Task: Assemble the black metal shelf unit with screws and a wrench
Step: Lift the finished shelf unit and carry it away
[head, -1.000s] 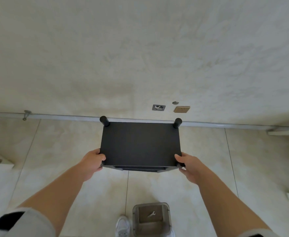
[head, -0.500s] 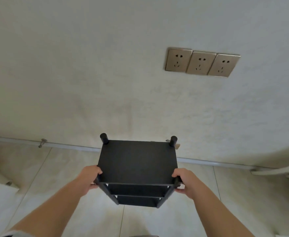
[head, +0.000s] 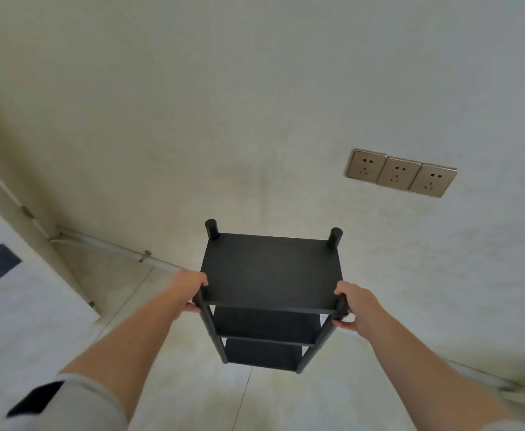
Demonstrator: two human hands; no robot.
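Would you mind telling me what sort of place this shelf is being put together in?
Probably a plain indoor room, perhaps at home: a bare plastered wall with a row of three sockets, and a pale tiled floor where the black shelf unit stands.

Shelf unit (head: 270,269) feet behind lower shelves

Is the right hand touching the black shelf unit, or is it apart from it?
Touching. The head view shows the right hand curled round the near right post of the black shelf unit, with no gap between them.
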